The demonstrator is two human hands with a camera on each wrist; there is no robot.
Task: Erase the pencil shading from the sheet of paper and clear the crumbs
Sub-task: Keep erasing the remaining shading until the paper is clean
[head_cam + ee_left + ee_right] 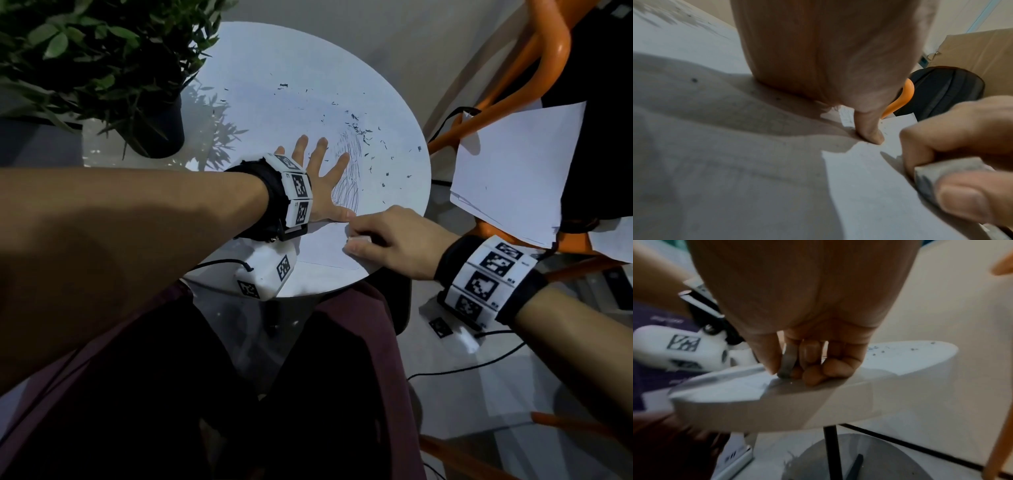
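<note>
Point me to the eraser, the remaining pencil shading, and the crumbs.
eraser (941, 168): left wrist view, its grey end face between thumb and finger.
pencil shading (349, 171): head view, middle of the scribbled lines beside the left hand.
crumbs (359, 130): head view, densest dark cluster beyond the shading.

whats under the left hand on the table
The left hand lies flat on the sheet of paper, beside leftover pencil shading. Whether more shading lies beneath the palm is hidden.
</note>
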